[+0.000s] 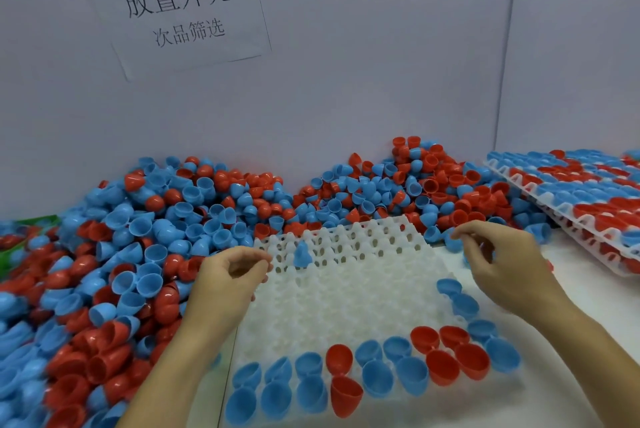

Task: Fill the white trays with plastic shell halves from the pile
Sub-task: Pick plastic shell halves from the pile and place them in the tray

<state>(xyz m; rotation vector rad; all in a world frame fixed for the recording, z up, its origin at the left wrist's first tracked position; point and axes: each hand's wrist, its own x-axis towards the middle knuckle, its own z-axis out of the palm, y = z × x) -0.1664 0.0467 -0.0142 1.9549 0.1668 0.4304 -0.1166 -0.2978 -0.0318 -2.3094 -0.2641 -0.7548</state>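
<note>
Left hand [230, 273]: fingers curled loosely over the white tray's [349, 292] left edge; nothing seen held.
Right hand [502, 261]: fingertips pinched near the tray's far right corner; whether anything's held can't be told.
Tray: two near rows filled with blue and red shell halves [377, 368], one blue piece [302, 254] further back.
Pile [145, 237]: heaped left and behind on the worktop [571, 358].
Filled trays [588, 199]: stacked right, cut off.

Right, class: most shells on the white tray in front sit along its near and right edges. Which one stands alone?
The blue shell half near the tray's far left corner, dome up, with bare pegs all around it.
</note>
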